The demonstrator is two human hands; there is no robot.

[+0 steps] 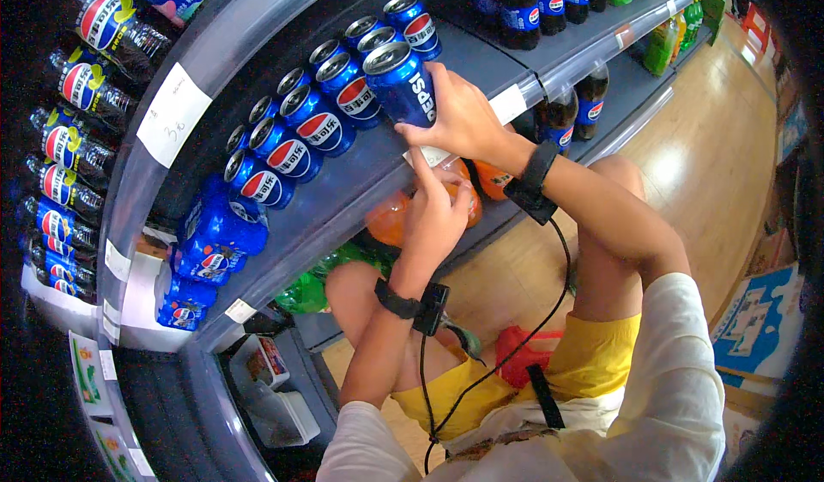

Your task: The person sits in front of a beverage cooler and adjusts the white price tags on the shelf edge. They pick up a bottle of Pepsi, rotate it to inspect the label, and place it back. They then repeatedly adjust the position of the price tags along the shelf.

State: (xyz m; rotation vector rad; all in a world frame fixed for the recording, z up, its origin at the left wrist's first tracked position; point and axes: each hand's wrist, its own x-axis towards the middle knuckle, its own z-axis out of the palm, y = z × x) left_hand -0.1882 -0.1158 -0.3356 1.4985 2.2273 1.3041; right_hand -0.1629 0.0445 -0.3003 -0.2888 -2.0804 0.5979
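My right hand [460, 112] grips a blue Pepsi can [400, 83] from its right side, thumb low and fingers behind, at the right end of the can rows. The held can is tilted, with its PEPSI lettering towards the hand. Blue Pepsi cans [320, 125] stand in two rows on the dark shelf [335, 179], most with the round logo facing out. Just below the held can, my left hand [438, 208] is raised at the shelf's front edge, one finger pointing up near a paper price tag [432, 155]. It holds nothing that I can see.
Shrink-wrapped blue can packs [219, 237] sit left of the cans. Dark cola bottles [518, 15] stand on the shelf at upper right, Pepsi bottles [80, 86] at far left. Orange drink bottles [389, 218] and green bottles [302, 292] are below. Black cables [508, 359] hang from both wrists.
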